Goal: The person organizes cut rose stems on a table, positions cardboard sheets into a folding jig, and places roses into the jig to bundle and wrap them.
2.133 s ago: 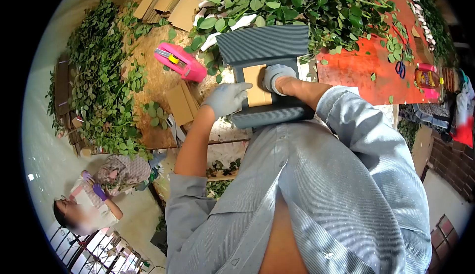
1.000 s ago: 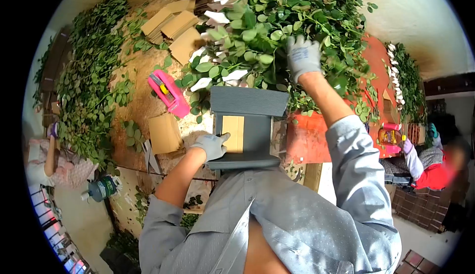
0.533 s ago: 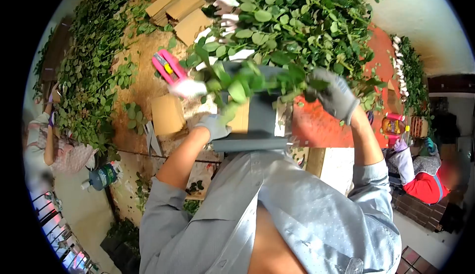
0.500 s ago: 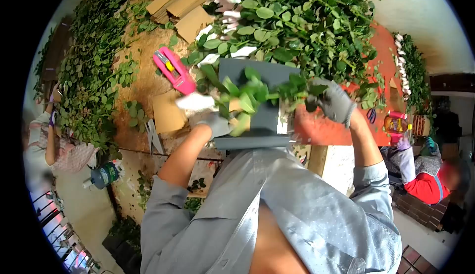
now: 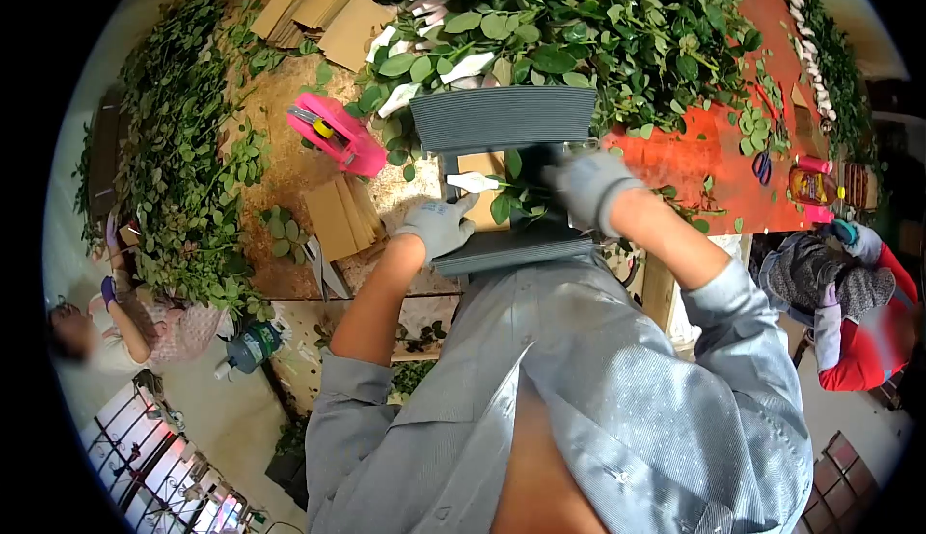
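A rose with a white-wrapped bud (image 5: pixel 473 182) lies on a piece of brown cardboard (image 5: pixel 481 164), its leaves trailing right. Both rest within a dark grey ribbed holder (image 5: pixel 503 117), which has a raised panel at the far side and another at the near side. My left hand (image 5: pixel 437 228), gloved in grey, is at the holder's left edge, a finger stretched toward the cardboard just below the bud; nothing shows in it. My right hand (image 5: pixel 593 190), also gloved, is over the holder's right side by the leafy stems. Its fingers are smeared by motion, so its grip is unclear.
A pink tool (image 5: pixel 336 136), cardboard stacks (image 5: pixel 340 218) and scissor-like blades (image 5: pixel 326 269) lie to the left. Leafy stems (image 5: pixel 617 32) with wrapped buds are piled behind the holder. Blue scissors (image 5: pixel 762 167) lie right. Two other people are at the sides.
The rose that was in the air across my hands now lies on the cardboard in the holder. My right hand has moved left and inward; my left hand has risen slightly.
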A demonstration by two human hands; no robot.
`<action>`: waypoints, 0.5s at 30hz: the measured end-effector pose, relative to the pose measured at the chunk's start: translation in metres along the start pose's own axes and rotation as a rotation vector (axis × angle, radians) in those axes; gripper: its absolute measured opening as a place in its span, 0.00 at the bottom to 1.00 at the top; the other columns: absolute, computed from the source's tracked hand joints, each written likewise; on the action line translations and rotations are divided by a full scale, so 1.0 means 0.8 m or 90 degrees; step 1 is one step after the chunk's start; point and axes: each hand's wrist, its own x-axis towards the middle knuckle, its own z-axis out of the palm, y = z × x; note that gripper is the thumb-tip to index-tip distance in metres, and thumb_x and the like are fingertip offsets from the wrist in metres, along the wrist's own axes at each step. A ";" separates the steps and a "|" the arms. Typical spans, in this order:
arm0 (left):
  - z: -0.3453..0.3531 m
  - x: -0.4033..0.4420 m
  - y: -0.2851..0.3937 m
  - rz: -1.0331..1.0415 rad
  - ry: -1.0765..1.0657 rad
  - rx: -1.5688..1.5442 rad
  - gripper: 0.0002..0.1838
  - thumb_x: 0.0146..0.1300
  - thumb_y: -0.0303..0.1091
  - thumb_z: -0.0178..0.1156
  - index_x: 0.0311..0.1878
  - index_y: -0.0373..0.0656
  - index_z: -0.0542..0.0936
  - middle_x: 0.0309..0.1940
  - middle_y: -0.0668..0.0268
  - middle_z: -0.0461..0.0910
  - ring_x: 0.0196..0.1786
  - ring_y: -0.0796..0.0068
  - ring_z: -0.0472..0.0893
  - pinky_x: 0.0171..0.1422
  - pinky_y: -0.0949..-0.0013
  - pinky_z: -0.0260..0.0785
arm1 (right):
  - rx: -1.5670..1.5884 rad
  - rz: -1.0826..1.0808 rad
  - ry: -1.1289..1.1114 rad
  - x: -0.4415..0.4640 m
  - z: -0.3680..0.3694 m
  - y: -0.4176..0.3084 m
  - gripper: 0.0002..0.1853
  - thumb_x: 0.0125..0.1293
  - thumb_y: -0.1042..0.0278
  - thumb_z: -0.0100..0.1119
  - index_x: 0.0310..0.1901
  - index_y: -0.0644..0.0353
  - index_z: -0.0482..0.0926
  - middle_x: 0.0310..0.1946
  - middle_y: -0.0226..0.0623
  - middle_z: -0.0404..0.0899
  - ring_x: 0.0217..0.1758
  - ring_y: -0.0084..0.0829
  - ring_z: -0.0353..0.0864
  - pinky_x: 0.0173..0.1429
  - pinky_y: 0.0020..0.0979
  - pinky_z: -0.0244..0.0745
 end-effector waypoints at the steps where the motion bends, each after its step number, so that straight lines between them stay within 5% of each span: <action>1: -0.003 -0.001 0.002 -0.003 -0.001 0.006 0.33 0.73 0.52 0.49 0.79 0.56 0.62 0.48 0.45 0.85 0.54 0.42 0.83 0.61 0.47 0.73 | 0.053 -0.027 0.092 0.017 0.019 -0.017 0.19 0.67 0.62 0.61 0.58 0.54 0.75 0.52 0.50 0.81 0.52 0.51 0.84 0.53 0.46 0.81; 2: -0.003 -0.001 0.003 -0.003 -0.007 0.006 0.33 0.73 0.52 0.49 0.79 0.56 0.62 0.48 0.45 0.85 0.54 0.42 0.83 0.61 0.47 0.73 | 0.177 -0.067 0.110 0.036 0.016 -0.032 0.17 0.69 0.60 0.58 0.57 0.54 0.74 0.52 0.49 0.79 0.51 0.51 0.83 0.54 0.47 0.79; 4: -0.004 -0.001 0.003 -0.007 0.015 0.017 0.32 0.73 0.50 0.51 0.78 0.55 0.64 0.47 0.45 0.84 0.52 0.43 0.83 0.59 0.48 0.73 | 0.050 -0.079 0.118 0.075 0.030 -0.048 0.19 0.69 0.64 0.58 0.60 0.57 0.75 0.56 0.48 0.79 0.60 0.46 0.82 0.58 0.46 0.78; 7: -0.009 -0.007 -0.002 0.028 0.039 -0.034 0.29 0.72 0.47 0.53 0.74 0.53 0.71 0.46 0.45 0.84 0.50 0.45 0.84 0.57 0.48 0.73 | 0.041 -0.112 0.128 0.116 0.067 -0.047 0.20 0.68 0.66 0.58 0.60 0.59 0.75 0.54 0.48 0.81 0.57 0.46 0.84 0.56 0.46 0.79; 10: -0.005 -0.016 -0.021 0.116 0.176 -0.179 0.18 0.69 0.43 0.57 0.54 0.45 0.85 0.41 0.50 0.85 0.45 0.47 0.84 0.53 0.51 0.75 | 0.081 -0.149 0.088 0.110 0.069 -0.050 0.21 0.68 0.67 0.57 0.62 0.59 0.74 0.52 0.50 0.83 0.54 0.47 0.86 0.54 0.46 0.80; 12: -0.018 -0.028 -0.022 0.082 0.137 -0.271 0.16 0.68 0.42 0.58 0.52 0.44 0.86 0.40 0.52 0.85 0.45 0.48 0.85 0.52 0.52 0.75 | 0.126 -0.209 -0.056 0.097 0.062 -0.052 0.22 0.68 0.68 0.55 0.64 0.59 0.73 0.54 0.50 0.83 0.54 0.48 0.85 0.53 0.45 0.81; 13: -0.020 -0.029 -0.022 0.048 0.107 -0.358 0.15 0.68 0.42 0.60 0.49 0.44 0.86 0.40 0.54 0.86 0.44 0.49 0.85 0.51 0.53 0.75 | 0.175 -0.254 0.034 0.104 0.090 -0.054 0.20 0.67 0.64 0.57 0.60 0.56 0.73 0.47 0.47 0.84 0.48 0.52 0.86 0.50 0.48 0.79; 15: -0.015 -0.026 -0.021 0.073 0.110 -0.334 0.14 0.67 0.41 0.61 0.48 0.43 0.86 0.40 0.55 0.86 0.44 0.50 0.85 0.50 0.53 0.75 | 0.176 -0.238 -0.022 0.108 0.104 -0.050 0.21 0.68 0.66 0.56 0.62 0.56 0.73 0.48 0.48 0.85 0.49 0.52 0.86 0.50 0.47 0.80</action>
